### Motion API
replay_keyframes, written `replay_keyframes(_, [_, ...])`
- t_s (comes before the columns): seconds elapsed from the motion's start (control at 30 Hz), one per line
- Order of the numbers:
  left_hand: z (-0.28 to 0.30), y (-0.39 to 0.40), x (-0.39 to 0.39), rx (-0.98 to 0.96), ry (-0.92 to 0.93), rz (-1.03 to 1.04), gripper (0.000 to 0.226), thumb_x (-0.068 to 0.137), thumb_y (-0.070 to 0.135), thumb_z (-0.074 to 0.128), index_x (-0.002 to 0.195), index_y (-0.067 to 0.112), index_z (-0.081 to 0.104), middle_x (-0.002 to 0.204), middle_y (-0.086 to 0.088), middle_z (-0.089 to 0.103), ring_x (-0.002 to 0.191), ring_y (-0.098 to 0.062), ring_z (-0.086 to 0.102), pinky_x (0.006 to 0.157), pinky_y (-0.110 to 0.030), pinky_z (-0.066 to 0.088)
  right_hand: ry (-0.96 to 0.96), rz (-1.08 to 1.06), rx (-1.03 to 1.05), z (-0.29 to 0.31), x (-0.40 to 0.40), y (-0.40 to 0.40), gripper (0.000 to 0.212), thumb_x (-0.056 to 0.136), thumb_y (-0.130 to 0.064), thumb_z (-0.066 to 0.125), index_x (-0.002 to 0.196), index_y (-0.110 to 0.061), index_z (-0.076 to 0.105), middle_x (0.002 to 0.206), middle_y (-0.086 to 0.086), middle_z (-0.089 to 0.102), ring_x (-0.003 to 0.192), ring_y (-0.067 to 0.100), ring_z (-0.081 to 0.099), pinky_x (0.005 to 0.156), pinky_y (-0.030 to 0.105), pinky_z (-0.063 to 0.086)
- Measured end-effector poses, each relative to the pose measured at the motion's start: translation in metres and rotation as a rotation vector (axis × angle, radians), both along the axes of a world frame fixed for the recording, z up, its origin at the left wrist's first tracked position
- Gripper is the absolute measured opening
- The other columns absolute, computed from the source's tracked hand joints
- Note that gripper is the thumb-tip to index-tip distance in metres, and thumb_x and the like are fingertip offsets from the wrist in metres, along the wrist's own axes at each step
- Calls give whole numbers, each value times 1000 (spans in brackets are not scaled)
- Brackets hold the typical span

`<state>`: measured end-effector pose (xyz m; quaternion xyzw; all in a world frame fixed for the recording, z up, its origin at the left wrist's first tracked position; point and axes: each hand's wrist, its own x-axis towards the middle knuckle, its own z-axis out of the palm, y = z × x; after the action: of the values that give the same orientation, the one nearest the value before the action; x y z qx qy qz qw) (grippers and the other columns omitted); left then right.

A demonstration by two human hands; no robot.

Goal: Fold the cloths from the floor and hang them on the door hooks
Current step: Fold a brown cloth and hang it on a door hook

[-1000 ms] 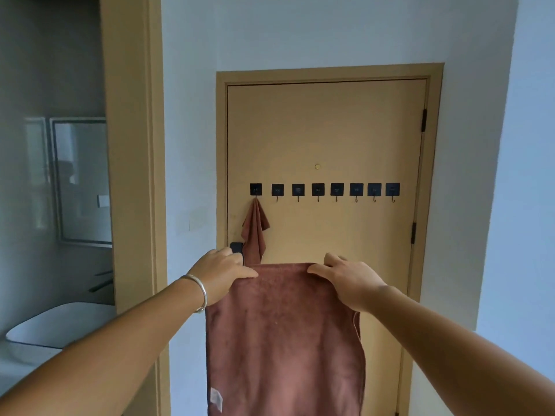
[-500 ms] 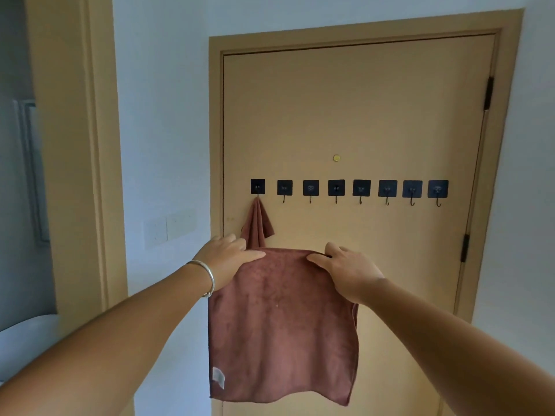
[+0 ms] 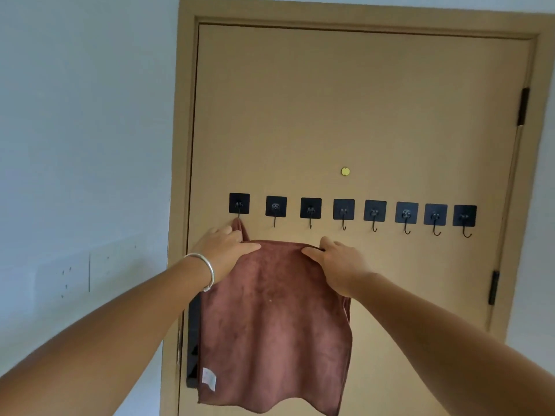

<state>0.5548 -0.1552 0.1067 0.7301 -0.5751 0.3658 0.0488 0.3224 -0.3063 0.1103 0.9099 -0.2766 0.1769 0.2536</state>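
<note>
Both hands up in front of the door (image 3: 360,115), holding one brown cloth (image 3: 273,325) by its top edge. Left hand (image 3: 223,250) pinches the upper left corner, thumb laid over the front of the fabric, fingers curled behind. Right hand (image 3: 336,262) grips the upper right corner the same way, thumb on the near face. Silver bangle (image 3: 205,270) on the left wrist.

Cloth hangs flat and doubled between the two hands, lower edge slightly wavy, small white label (image 3: 209,378) near the bottom left corner. Its top edge sits just below the row of hooks (image 3: 344,211) and is not on any of them.

Eight black square adhesive hooks run in a line across the door at mid height. Leftmost hook (image 3: 239,204) already carries a second brown cloth (image 3: 240,228); only its gathered top shows, just above and behind the left hand. The other seven hooks are bare.

Small round brass peephole (image 3: 345,171) above the hook row. Black hinges (image 3: 523,106) on the door's right edge. Dark handle plate (image 3: 192,340) on the left edge, partly hidden by the held cloth. Pale wall (image 3: 84,130) to the left with white switch plates (image 3: 63,276).
</note>
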Motion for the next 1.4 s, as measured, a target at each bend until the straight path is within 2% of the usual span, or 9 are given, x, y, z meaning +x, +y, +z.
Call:
replay_keyframes(0.1, [12,-32,32,-52,48,3,37,99,26,47,132,42,43,89,9,40,86,-11,29,75,-23,29,-25,-27,-3,8,33,-25,54,97,-18,45,143,-39,26,115,5,43,97,27,49,68,34,41])
replay_keyframes(0.2, [21,-62,56,5,-32,7,60,97,17,48,142,49,25,115,4,51,103,-18,43,88,-28,37,-25,-49,-14,16,57,-48,52,98,-19,42,144,-38,27,118,6,43,100,28,50,68,34,37])
replay_keyframes(0.33, [35,-96,74,40,-68,60,80,87,1,48,146,47,19,125,2,48,110,-22,41,89,-30,34,-36,-72,-23,30,83,-76,47,99,-20,40,143,-35,31,115,7,42,101,28,50,68,34,36])
replay_keyframes(0.47, [42,-132,88,42,-39,117,74,89,0,37,146,44,22,121,-2,48,117,-27,39,89,-32,33,-39,-109,-11,38,110,-105,47,98,-17,43,142,-32,31,119,9,42,102,29,50,69,35,39])
replay_keyframes(0.63, [41,-169,105,41,8,178,75,84,4,49,144,43,26,115,-1,48,110,-24,38,83,-32,32,-57,-133,15,36,137,-136,46,95,-14,48,137,-26,35,118,10,42,105,30,49,74,38,43])
replay_keyframes(0.9, [3,-191,111,62,102,215,54,94,19,38,141,43,31,128,-3,49,121,-29,36,96,-40,32,-59,-111,4,11,161,-151,37,97,-13,43,134,-16,38,119,13,46,103,31,51,68,36,37])
replay_keyframes(1.1, [-17,-192,87,127,106,248,39,91,31,46,130,37,44,128,-1,50,125,-27,37,109,-56,18,-34,-90,72,-21,175,-141,31,96,-16,46,127,-16,42,116,12,49,98,30,54,68,37,38])
replay_keyframes(1.23, [-39,-191,75,201,12,302,26,90,26,51,113,27,63,134,-6,41,132,-31,26,108,-69,2,-59,-80,102,-40,187,-131,39,93,-17,50,131,-15,41,123,12,49,107,32,51,81,40,39])
replay_keyframes(1.4, [-59,-187,75,242,-48,261,37,92,29,48,127,22,56,143,-7,34,139,-33,15,109,-66,-7,-59,-76,74,-49,192,-132,59,89,-25,56,142,-13,33,133,12,41,115,30,43,88,40,40])
